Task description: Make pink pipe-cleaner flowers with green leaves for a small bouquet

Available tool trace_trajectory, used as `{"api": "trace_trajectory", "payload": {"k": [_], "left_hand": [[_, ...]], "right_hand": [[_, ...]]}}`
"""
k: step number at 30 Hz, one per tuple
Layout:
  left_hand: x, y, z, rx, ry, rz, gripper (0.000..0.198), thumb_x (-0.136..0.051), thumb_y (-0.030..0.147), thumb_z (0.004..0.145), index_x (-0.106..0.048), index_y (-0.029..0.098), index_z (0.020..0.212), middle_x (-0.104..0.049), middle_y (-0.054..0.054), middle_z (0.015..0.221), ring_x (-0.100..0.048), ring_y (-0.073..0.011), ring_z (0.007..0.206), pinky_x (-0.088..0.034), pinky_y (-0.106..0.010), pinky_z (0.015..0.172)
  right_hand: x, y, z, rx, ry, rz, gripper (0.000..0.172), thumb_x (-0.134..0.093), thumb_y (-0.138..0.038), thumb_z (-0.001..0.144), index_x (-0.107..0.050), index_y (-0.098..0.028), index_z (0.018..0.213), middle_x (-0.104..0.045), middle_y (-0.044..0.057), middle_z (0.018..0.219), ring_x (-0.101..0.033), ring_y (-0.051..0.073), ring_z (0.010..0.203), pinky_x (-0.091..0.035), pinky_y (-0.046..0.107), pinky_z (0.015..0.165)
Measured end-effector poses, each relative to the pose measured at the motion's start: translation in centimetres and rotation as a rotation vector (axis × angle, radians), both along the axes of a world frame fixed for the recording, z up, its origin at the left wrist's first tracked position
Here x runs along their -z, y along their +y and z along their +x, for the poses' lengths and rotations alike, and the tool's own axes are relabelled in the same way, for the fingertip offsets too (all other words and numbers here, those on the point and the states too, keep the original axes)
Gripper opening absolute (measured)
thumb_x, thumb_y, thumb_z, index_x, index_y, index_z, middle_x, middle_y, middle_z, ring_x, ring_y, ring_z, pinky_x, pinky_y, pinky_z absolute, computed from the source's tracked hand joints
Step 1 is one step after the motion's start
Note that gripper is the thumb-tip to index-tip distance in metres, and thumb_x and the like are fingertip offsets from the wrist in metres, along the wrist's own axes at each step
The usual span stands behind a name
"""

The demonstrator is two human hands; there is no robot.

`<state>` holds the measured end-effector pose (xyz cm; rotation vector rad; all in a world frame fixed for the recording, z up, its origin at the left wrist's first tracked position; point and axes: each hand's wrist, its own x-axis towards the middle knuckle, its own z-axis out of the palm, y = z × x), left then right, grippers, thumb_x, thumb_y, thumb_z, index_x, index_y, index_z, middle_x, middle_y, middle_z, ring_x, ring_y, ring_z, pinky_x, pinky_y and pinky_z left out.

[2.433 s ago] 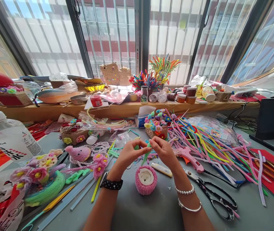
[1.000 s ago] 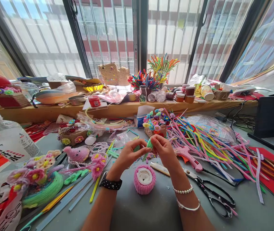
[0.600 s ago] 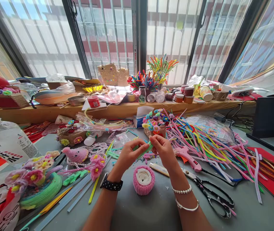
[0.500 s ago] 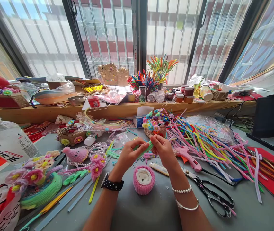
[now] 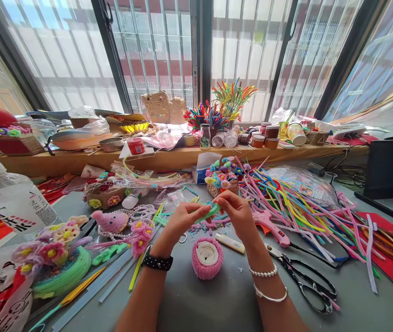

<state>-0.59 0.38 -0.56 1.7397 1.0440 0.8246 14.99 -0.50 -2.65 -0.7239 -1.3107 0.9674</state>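
Note:
My left hand (image 5: 181, 220) and my right hand (image 5: 237, 216) are raised together over the grey table (image 5: 213, 304). Both pinch a short green pipe cleaner piece (image 5: 211, 211), which lies nearly level between the fingertips. Below the hands stands a small pink wrapped pot (image 5: 207, 257) with a white inside. A black watch is on my left wrist, and two bracelets are on my right.
A heap of coloured pipe cleaners (image 5: 296, 198) spreads to the right, with a pink glue gun (image 5: 272, 226) and black scissors (image 5: 307, 281) nearer me. At left are a pink mouse figure (image 5: 110, 221), flower crafts (image 5: 54, 258) and a plastic bottle (image 5: 13, 198). A cluttered wooden shelf (image 5: 168, 157) runs along the window.
The green piece has turned from steeply slanted to nearly level between my fingertips. My hands have stayed above the pink pot, shifting only slightly.

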Motion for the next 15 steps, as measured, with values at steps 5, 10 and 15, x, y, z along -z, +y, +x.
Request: {"api": "trace_trajectory", "payload": {"k": [5, 10, 15], "left_hand": [[0.4, -0.1, 0.3, 0.024, -0.019, -0.097, 0.042, -0.048, 0.051, 0.069, -0.063, 0.013, 0.060, -0.038, 0.004, 0.046, -0.024, -0.0059, 0.045, -0.018, -0.020, 0.043], [0.2, -0.5, 0.8, 0.110, -0.063, -0.207, 0.036, -0.052, 0.047, 0.068, -0.061, 0.013, 0.058, -0.052, 0.002, 0.055, -0.031, -0.0052, 0.045, -0.020, -0.019, 0.043], [0.7, -0.1, 1.2, -0.265, -0.009, 0.157, 0.029, -0.061, 0.044, 0.060, -0.062, 0.015, 0.062, -0.056, 0.002, 0.058, -0.042, -0.0094, 0.053, -0.031, -0.021, 0.051]], "right_hand": [[0.1, 0.0, -0.1, 0.142, -0.008, 0.081, 0.005, -0.058, -0.024, 0.071, -0.061, -0.020, 0.073, -0.058, 0.000, 0.071, -0.052, 0.012, 0.067, -0.041, 0.023, 0.060], [-0.2, -0.2, -0.2, 0.179, -0.034, 0.171, 0.004, -0.058, -0.022, 0.071, -0.062, -0.021, 0.073, -0.057, 0.000, 0.073, -0.053, 0.012, 0.071, -0.042, 0.024, 0.065], [0.0, 0.0, -0.2, 0.211, 0.023, 0.050, 0.024, -0.049, -0.032, 0.077, -0.057, -0.021, 0.097, -0.056, 0.005, 0.097, -0.054, 0.016, 0.086, -0.045, 0.030, 0.074]]}}
